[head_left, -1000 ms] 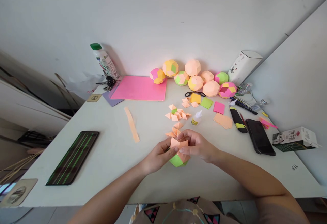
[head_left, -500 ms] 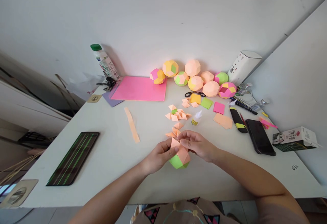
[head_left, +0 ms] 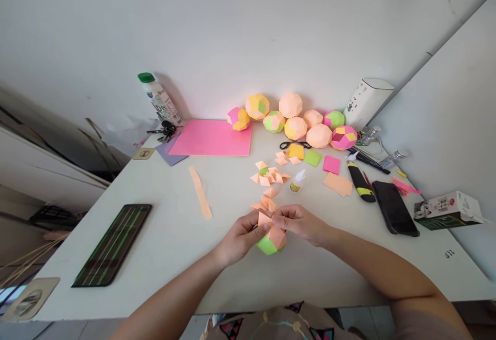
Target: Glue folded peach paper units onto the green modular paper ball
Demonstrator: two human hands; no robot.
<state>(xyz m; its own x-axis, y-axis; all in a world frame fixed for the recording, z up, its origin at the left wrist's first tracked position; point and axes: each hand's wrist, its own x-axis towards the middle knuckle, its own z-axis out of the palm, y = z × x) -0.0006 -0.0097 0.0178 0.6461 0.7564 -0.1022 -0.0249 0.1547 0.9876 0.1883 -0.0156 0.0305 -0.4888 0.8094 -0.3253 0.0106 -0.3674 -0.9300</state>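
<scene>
A folded paper ball point(head_left: 271, 243), peach above and green below, is held over the table near its front edge. My left hand point(head_left: 245, 234) is closed round its left side, the thumb lying across a peach facet. With thumb and fingers pinched, my right hand point(head_left: 300, 222) grips the upper right of the same ball, where a peach point sticks up. Exactly which flap the right fingertips hold is hidden. Just beyond the hands lie folded peach paper pieces point(head_left: 270, 194), with a larger pile point(head_left: 271, 176) behind them. A small glue bottle point(head_left: 297, 180) stands right of the pile.
Finished paper balls point(head_left: 290, 105) line the wall. Before them lie black scissors point(head_left: 294, 144) and square paper stacks point(head_left: 312, 157). A cutter point(head_left: 361, 182), a phone point(head_left: 395, 208) and a carton point(head_left: 447, 210) are at right. A pink sheet point(head_left: 213, 138), peach strip point(head_left: 200, 194) and dark tablet point(head_left: 112, 245) lie left.
My right hand has dipped slightly, and its fingers are now pinched closer against the ball's top. The ball stays in my left hand. The whole view has shifted a little.
</scene>
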